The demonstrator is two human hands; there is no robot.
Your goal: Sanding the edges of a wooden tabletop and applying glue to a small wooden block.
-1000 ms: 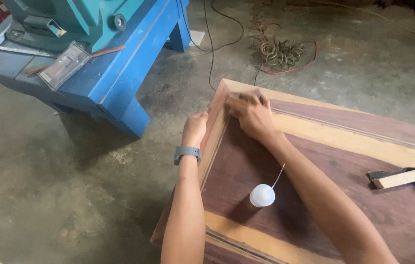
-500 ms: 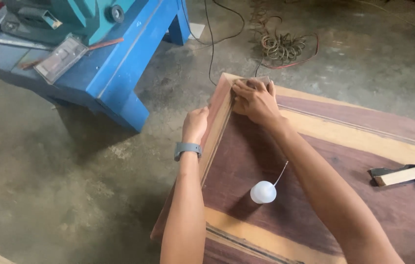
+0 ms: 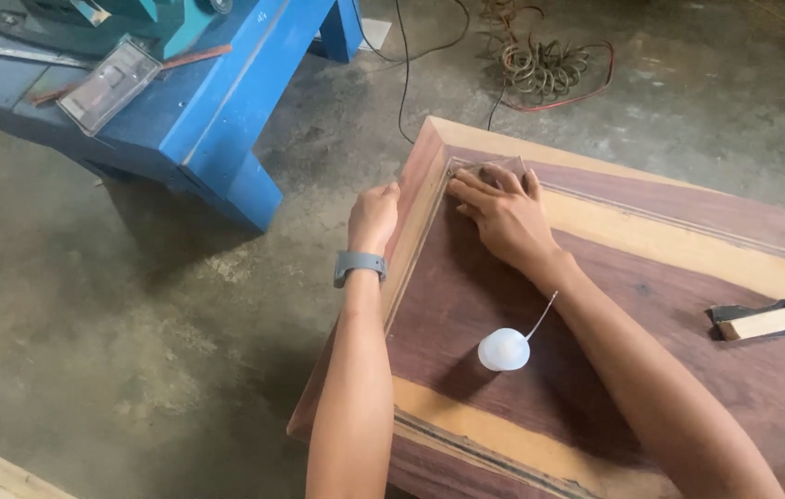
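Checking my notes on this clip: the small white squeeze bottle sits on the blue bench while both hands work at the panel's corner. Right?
Not quite. The head view shows the white squeeze bottle on the wooden panel, not the blue bench. Both the left hand and right hand are at the corner.

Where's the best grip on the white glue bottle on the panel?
Take the glue bottle by its round white body, from above or from the near side. It stands free on the panel, and its thin nozzle juts up and to the right, so that side is probably best avoided. Both hands are up at the corner.
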